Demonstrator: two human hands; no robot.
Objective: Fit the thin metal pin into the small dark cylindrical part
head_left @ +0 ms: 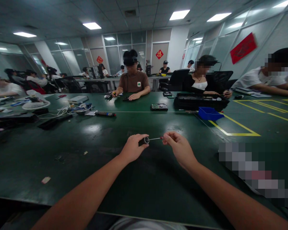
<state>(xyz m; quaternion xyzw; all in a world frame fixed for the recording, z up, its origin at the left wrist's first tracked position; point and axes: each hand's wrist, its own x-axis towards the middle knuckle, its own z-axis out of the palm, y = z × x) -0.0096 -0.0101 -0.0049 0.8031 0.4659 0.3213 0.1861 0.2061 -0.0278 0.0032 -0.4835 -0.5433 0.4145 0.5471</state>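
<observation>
The cylinder (146,140), dark with a pale rim, is in the left hand (133,149), over the near part of the green surface (124,191); the fingers grip its sides, leaving the end face exposed. The right hand (179,147) has its fingers closed on the red end of the driver (155,139), whose thin shaft points at that face; whether the tip is inside cannot be told. Good practice, in my judgement: keep shaft and cylinder in one line, brace the left grip, and apply light, even pressure. Beyond the hands, the surface carries a drive (159,107), a blue bin (210,114) and a black case (201,102); a paper scrap (46,180) lies at near left. Co-workers sit across the surface and farther back, under ceiling lights (179,15); a red banner (243,48) hangs at right.
</observation>
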